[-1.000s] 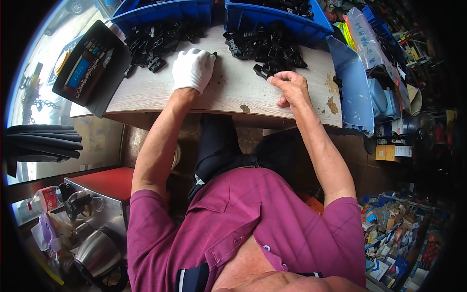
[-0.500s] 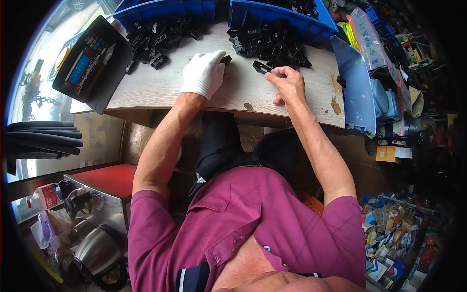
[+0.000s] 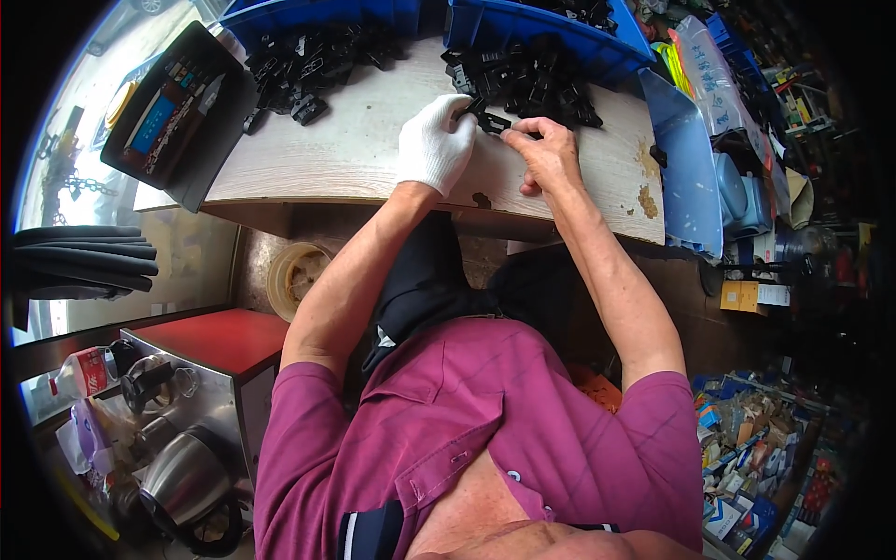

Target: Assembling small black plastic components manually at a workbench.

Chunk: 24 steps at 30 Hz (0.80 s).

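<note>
My left hand [image 3: 437, 145], in a white knitted glove, is closed on a small black plastic part [image 3: 473, 107]. Bare and pinching, my right hand [image 3: 546, 154] holds another black plastic piece [image 3: 495, 122] with a slot in it. The two pieces meet, or nearly meet, between my hands above the pale tabletop; whether they are joined I cannot tell. Beyond my right hand lies a pile of black plastic parts [image 3: 532, 79]. A second pile [image 3: 313, 70] of similar black parts spreads over the table's far left.
Blue bins [image 3: 551, 30] line the table's back edge. At the left stands a tablet in a dark case [image 3: 173, 112]. A light blue plastic tray [image 3: 686, 159] borders the right side. Below left are a red-topped cabinet [image 3: 210, 341], a steel kettle [image 3: 191, 476] and a round bucket [image 3: 280, 280].
My left hand has moved right with its black part, up to the piece in my right hand. My right hand has shifted only slightly.
</note>
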Available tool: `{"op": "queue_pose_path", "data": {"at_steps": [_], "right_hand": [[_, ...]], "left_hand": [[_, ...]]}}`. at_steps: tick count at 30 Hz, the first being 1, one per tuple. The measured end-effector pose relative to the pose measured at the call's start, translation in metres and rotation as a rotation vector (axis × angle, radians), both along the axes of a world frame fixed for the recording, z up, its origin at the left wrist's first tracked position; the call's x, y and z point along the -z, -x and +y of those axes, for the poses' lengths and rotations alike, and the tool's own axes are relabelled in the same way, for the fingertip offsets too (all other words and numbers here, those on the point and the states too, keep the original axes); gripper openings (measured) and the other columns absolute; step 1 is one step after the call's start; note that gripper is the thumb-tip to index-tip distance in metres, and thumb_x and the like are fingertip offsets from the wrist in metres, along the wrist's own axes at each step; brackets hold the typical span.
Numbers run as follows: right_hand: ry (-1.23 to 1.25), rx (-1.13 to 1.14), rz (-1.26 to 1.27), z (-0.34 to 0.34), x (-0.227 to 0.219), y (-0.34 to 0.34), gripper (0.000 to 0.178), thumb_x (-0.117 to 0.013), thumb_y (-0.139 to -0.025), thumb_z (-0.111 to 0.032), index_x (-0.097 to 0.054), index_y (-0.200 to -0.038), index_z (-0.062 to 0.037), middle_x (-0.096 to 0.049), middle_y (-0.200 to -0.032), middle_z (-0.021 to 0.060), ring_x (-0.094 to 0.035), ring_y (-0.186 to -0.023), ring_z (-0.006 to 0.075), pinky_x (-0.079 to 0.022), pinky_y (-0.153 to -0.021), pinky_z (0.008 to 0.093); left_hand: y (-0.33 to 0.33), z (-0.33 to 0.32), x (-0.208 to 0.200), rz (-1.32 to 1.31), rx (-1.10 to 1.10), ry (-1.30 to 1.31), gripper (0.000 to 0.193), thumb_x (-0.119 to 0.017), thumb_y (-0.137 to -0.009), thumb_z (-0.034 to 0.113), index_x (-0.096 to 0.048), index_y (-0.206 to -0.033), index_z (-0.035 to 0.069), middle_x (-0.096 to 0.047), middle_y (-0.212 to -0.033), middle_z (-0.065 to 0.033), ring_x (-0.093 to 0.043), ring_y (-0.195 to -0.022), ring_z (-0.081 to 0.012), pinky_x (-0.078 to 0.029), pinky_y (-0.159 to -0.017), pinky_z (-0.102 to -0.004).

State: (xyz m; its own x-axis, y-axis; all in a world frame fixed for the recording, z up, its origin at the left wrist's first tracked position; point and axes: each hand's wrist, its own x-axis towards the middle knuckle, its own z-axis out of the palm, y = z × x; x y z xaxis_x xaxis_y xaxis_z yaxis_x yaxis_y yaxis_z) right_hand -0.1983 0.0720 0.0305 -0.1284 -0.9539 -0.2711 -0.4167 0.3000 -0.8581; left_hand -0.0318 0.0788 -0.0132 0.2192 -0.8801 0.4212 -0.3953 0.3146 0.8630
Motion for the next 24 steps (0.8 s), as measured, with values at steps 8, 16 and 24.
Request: {"op": "queue_pose_path", "data": {"at_steps": [8,16,24], "right_hand": [[0.047,0.018,0.027,-0.004,0.005,-0.008,0.033,-0.078,-0.083,-0.023,-0.073,-0.111,-0.0073,-0.064,-0.066,0.0044,-0.058,-0.046,0.0122,-0.052,-0.037,0.0301],[-0.026,0.005,0.057,-0.003,0.009,-0.012,0.025,-0.076,-0.085,-0.025,-0.073,-0.102,-0.0073,-0.063,-0.066,0.0028,-0.057,-0.047,0.0119,-0.052,-0.038,0.0300],[0.027,-0.239,-0.183,0.008,0.002,-0.011,0.025,-0.073,-0.088,-0.015,-0.069,-0.109,-0.0032,-0.060,-0.065,0.0010,-0.052,-0.044,0.0092,-0.049,-0.039,0.0292]], "left_hand": [[0.001,0.002,0.003,0.057,-0.024,0.049,0.024,-0.069,-0.089,0.014,-0.071,-0.112,0.006,-0.075,-0.102,-0.0148,-0.074,-0.092,-0.0305,-0.057,-0.084,-0.0345],[0.002,0.001,0.002,0.016,-0.022,0.053,0.023,-0.069,-0.089,0.011,-0.071,-0.111,0.006,-0.075,-0.101,-0.0150,-0.074,-0.092,-0.0311,-0.057,-0.083,-0.0349],[-0.004,-0.001,0.003,0.012,0.014,0.068,0.023,-0.069,-0.088,0.012,-0.071,-0.111,0.007,-0.074,-0.101,-0.0149,-0.072,-0.090,-0.0333,-0.057,-0.080,-0.0364]]}}
